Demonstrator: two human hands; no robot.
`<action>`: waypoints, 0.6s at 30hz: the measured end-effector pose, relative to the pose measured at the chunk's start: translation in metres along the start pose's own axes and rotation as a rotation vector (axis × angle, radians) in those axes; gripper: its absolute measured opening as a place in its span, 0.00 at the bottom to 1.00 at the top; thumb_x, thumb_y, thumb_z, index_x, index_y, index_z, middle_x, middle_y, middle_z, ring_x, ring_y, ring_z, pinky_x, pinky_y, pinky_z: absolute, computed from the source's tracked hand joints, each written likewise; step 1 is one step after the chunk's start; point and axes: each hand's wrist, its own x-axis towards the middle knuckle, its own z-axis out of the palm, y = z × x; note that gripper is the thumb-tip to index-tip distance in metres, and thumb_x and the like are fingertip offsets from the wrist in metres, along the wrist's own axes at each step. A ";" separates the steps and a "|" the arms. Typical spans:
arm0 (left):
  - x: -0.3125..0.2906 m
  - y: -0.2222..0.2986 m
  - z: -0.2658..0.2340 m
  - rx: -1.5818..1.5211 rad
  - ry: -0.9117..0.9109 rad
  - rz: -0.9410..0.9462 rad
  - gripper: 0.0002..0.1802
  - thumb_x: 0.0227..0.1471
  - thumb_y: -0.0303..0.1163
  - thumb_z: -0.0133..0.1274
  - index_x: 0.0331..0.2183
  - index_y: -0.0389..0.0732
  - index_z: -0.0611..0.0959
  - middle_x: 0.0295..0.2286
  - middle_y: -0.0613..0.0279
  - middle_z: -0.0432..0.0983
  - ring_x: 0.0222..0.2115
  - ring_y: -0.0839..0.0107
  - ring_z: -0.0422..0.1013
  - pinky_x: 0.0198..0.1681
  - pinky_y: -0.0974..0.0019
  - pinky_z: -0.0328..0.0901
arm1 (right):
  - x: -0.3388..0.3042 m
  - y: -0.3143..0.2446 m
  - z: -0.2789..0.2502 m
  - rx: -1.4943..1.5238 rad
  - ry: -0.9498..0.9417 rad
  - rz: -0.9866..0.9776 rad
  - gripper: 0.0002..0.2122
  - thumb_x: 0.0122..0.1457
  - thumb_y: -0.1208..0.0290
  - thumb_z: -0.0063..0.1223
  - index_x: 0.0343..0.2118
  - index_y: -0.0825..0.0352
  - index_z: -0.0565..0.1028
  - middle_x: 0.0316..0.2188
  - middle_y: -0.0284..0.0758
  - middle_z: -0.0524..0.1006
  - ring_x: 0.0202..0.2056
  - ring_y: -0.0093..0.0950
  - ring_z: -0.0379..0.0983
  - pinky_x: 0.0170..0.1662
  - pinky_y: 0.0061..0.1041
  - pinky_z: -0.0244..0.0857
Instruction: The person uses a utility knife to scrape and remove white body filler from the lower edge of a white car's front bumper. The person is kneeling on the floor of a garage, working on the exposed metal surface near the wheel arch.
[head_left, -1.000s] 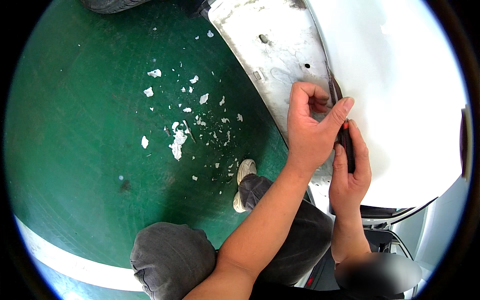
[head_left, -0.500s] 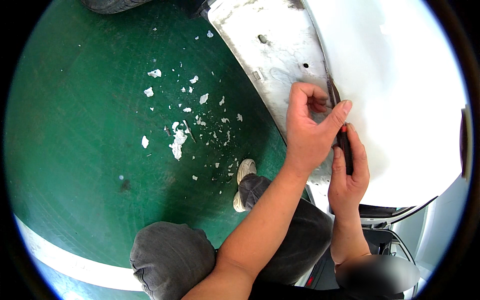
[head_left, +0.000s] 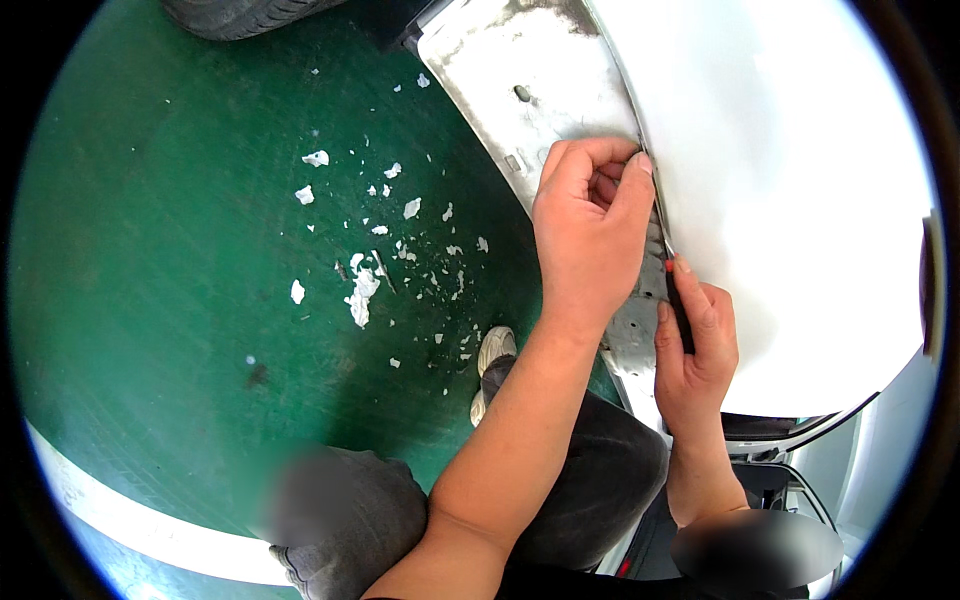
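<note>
A large smooth white car body panel (head_left: pixel 790 220) fills the right side, its edge running beside a dirty white-and-grey inner flange (head_left: pixel 560 110) with holes. My left hand (head_left: pixel 590 235) is at this edge, thumb and forefinger brought together at the seam; whatever they pinch is hidden. Lower along the same edge, my right hand (head_left: pixel 700 345) grips a slim blade tool with a black handle (head_left: pixel 681 312) and a red band. Its thin blade points up along the seam, and the tip's exact place in the gap cannot be made out.
White flakes (head_left: pixel 362 295) and smaller crumbs lie scattered on the green floor (head_left: pixel 180 270), with a thin dark strip (head_left: pixel 383 270) among them. A tyre (head_left: pixel 250 15) is at the top left. My bent knees and a light shoe (head_left: pixel 495 347) are below.
My left hand has moved up and left along the seam, its thumb and forefinger closing together. The tool in my right hand has shifted slightly left and tilted more.
</note>
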 end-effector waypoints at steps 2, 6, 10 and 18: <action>0.002 0.004 0.000 -0.001 0.011 -0.016 0.06 0.63 0.25 0.64 0.39 0.31 0.85 0.32 0.67 0.82 0.29 0.85 0.71 0.34 0.77 0.68 | 0.001 -0.002 0.000 -0.010 -0.006 -0.004 0.26 0.63 0.88 0.59 0.64 0.64 0.78 0.42 0.37 0.78 0.40 0.27 0.74 0.44 0.23 0.70; 0.007 0.005 0.000 0.028 0.003 -0.057 0.06 0.63 0.25 0.63 0.37 0.31 0.85 0.31 0.67 0.83 0.29 0.85 0.71 0.34 0.77 0.67 | 0.001 -0.002 -0.003 -0.019 -0.025 0.004 0.26 0.63 0.88 0.59 0.64 0.64 0.78 0.43 0.38 0.78 0.40 0.27 0.74 0.43 0.23 0.70; 0.011 0.004 -0.001 0.020 -0.021 -0.068 0.06 0.63 0.25 0.61 0.37 0.31 0.85 0.30 0.68 0.82 0.29 0.85 0.70 0.33 0.77 0.67 | 0.000 -0.002 -0.006 0.003 -0.031 0.038 0.25 0.63 0.88 0.59 0.64 0.65 0.77 0.45 0.41 0.80 0.42 0.29 0.76 0.45 0.25 0.71; 0.012 -0.003 0.000 -0.053 -0.038 -0.087 0.05 0.63 0.25 0.60 0.38 0.32 0.84 0.31 0.69 0.80 0.29 0.85 0.69 0.33 0.77 0.66 | 0.004 -0.004 -0.007 0.025 0.000 0.017 0.24 0.64 0.86 0.58 0.63 0.68 0.77 0.45 0.42 0.81 0.42 0.29 0.77 0.45 0.26 0.72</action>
